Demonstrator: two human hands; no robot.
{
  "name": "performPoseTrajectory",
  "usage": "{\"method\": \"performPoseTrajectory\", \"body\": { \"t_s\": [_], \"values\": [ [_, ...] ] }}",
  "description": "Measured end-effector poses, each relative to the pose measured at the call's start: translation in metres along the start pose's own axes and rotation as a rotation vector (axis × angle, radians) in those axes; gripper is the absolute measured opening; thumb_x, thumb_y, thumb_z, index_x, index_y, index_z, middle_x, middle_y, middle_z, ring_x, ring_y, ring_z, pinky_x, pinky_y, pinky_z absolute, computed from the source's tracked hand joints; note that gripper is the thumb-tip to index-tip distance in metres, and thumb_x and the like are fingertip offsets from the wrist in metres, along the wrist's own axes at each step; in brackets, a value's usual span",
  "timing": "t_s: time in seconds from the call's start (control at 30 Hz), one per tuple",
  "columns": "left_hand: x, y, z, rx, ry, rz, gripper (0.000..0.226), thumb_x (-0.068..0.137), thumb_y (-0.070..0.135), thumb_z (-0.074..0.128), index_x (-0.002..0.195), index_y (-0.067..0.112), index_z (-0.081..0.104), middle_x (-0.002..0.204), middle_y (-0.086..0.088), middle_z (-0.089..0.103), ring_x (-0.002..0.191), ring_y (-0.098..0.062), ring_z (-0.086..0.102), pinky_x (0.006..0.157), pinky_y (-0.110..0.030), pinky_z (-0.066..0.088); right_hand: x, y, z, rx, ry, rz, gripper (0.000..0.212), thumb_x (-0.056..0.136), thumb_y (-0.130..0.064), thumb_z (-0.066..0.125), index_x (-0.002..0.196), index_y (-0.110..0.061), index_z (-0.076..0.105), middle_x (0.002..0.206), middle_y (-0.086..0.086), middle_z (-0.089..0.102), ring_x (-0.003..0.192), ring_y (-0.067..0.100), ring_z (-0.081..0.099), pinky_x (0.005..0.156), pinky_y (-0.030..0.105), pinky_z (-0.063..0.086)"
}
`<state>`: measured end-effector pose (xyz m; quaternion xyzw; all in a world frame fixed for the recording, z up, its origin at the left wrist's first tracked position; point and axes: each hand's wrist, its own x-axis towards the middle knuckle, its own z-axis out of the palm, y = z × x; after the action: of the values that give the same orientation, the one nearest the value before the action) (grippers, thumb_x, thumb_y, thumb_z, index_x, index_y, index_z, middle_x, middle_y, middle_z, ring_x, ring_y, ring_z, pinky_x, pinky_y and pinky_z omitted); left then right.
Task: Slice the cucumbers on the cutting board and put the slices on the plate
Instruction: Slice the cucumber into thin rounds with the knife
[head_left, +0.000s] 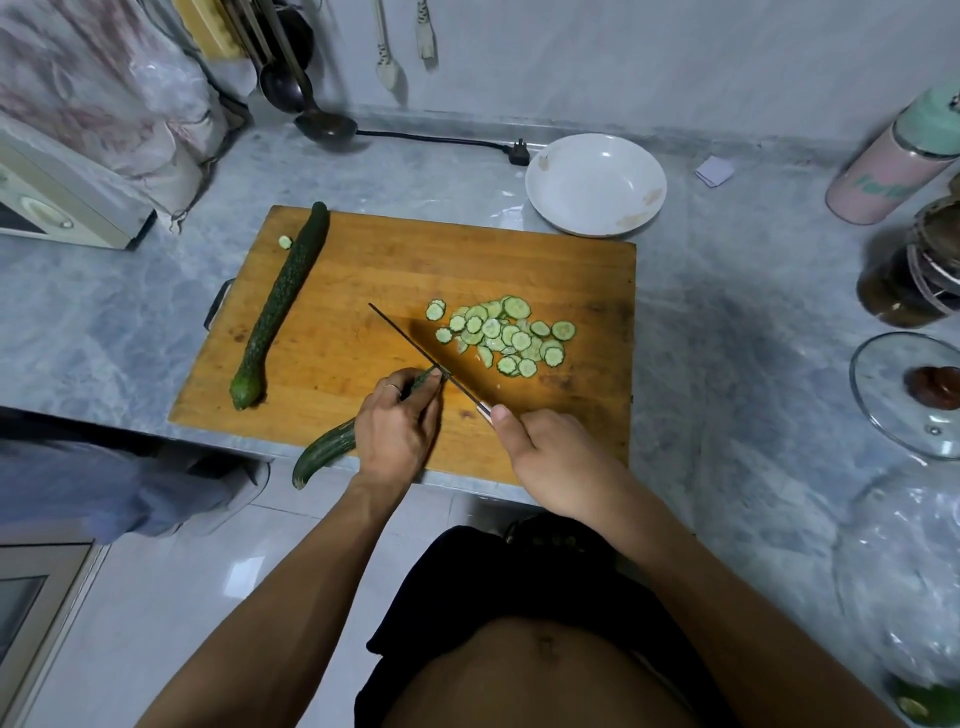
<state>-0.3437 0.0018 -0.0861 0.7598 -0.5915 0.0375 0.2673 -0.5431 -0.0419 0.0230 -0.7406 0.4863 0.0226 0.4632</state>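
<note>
Head view showed the left hand (397, 436) gripping a half-cut cucumber (324, 452) on the board (571, 270), right hand (550, 457) clamped on the knife (415, 348). Slices (506, 335) lay piled; a second cucumber (280, 306) was whole, and the plate (595, 184) held none.

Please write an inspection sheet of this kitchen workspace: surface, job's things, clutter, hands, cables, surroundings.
Surface: grey marble counter, wooden cutting board on it.
Job's things: whole cucumber on board; second cucumber overhangs near edge; slices piled on board; white plate holds no slices.
Clutter: glass lid, pink bottle, ladle.
Hands: left hand holds second cucumber; right hand grips knife.
Cables: black cord with plug, unplugged.
Surroundings: microwave, spoons hung on wall.
</note>
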Motion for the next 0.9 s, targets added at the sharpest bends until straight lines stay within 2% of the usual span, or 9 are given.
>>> {"method": "performPoseTrajectory", "body": {
  "t_s": [0.1, 0.2, 0.3, 0.5, 0.6, 0.7, 0.8, 0.9],
  "values": [
    [0.000, -0.002, 0.002, 0.015, -0.007, 0.018, 0.019, 0.089, 0.020, 0.066, 0.105, 0.018, 0.076, 0.104, -0.008, 0.069, 0.088, -0.029, 0.064, 0.060, -0.030, 0.049, 0.007, -0.003, 0.006, -0.017, 0.004, 0.007, 0.057, 0.103, -0.056, 0.020, 0.066, -0.020, 0.044, 0.078, 0.006, 0.050, 0.071, 0.018, 0.051, 0.057, 0.032, 0.034],
    [0.000, -0.003, 0.003, 0.017, -0.009, 0.014, 0.017, 0.090, 0.021, 0.064, 0.101, 0.017, 0.077, 0.103, -0.008, 0.069, 0.087, -0.030, 0.064, 0.057, -0.031, 0.050, 0.010, -0.005, 0.014, -0.024, 0.012, 0.002, 0.054, 0.104, -0.053, 0.020, 0.072, -0.018, 0.048, 0.090, 0.011, 0.058, 0.087, 0.025, 0.056, 0.072, 0.037, 0.045],
    [-0.001, -0.003, 0.002, -0.003, -0.005, 0.018, 0.021, 0.092, 0.025, 0.060, 0.102, 0.017, 0.077, 0.105, -0.008, 0.069, 0.087, -0.029, 0.065, 0.057, -0.031, 0.052, 0.009, -0.005, 0.016, -0.013, 0.026, 0.003, 0.053, 0.104, -0.052, 0.020, 0.084, -0.015, 0.053, 0.099, 0.013, 0.060, 0.099, 0.026, 0.055, 0.084, 0.041, 0.047],
    [0.001, 0.001, -0.003, -0.036, 0.012, 0.012, 0.018, 0.086, 0.018, 0.067, 0.100, 0.014, 0.078, 0.103, -0.009, 0.072, 0.082, -0.030, 0.068, 0.057, -0.033, 0.055, 0.008, 0.000, 0.012, -0.022, 0.026, -0.043, 0.052, 0.105, -0.052, 0.021, 0.068, -0.023, 0.046, 0.081, 0.007, 0.056, 0.082, 0.022, 0.052, 0.070, 0.033, 0.038],
    [0.002, 0.001, -0.004, -0.043, 0.009, 0.006, 0.018, 0.086, 0.018, 0.068, 0.100, 0.013, 0.078, 0.102, -0.010, 0.072, 0.082, -0.029, 0.068, 0.059, -0.033, 0.055, -0.001, 0.001, 0.006, -0.035, 0.026, -0.057, 0.055, 0.105, -0.051, 0.021, 0.069, -0.021, 0.050, 0.078, 0.005, 0.059, 0.075, 0.017, 0.055, 0.068, 0.036, 0.042],
    [0.002, 0.001, -0.004, -0.037, 0.011, 0.010, 0.018, 0.086, 0.017, 0.067, 0.100, 0.012, 0.077, 0.102, -0.010, 0.071, 0.082, -0.030, 0.068, 0.060, -0.033, 0.055, -0.010, 0.004, 0.004, -0.040, 0.040, -0.065, 0.055, 0.103, -0.054, 0.021, 0.068, -0.022, 0.048, 0.079, 0.005, 0.058, 0.078, 0.021, 0.056, 0.071, 0.039, 0.046],
    [0.001, 0.000, -0.004, -0.023, 0.003, 0.012, 0.019, 0.086, 0.020, 0.065, 0.098, 0.012, 0.078, 0.103, -0.011, 0.071, 0.085, -0.030, 0.068, 0.060, -0.034, 0.056, -0.014, 0.007, 0.009, -0.048, 0.036, -0.052, 0.053, 0.102, -0.057, 0.020, 0.068, -0.025, 0.044, 0.083, 0.005, 0.057, 0.081, 0.021, 0.055, 0.069, 0.037, 0.041],
    [0.001, 0.001, -0.004, -0.029, -0.001, 0.010, 0.019, 0.086, 0.020, 0.065, 0.097, 0.011, 0.078, 0.104, -0.011, 0.071, 0.085, -0.030, 0.069, 0.061, -0.034, 0.055, -0.015, 0.003, 0.007, -0.026, 0.020, -0.066, 0.054, 0.104, -0.054, 0.020, 0.067, -0.023, 0.046, 0.076, 0.004, 0.056, 0.074, 0.016, 0.053, 0.066, 0.035, 0.038]
  ]
}}
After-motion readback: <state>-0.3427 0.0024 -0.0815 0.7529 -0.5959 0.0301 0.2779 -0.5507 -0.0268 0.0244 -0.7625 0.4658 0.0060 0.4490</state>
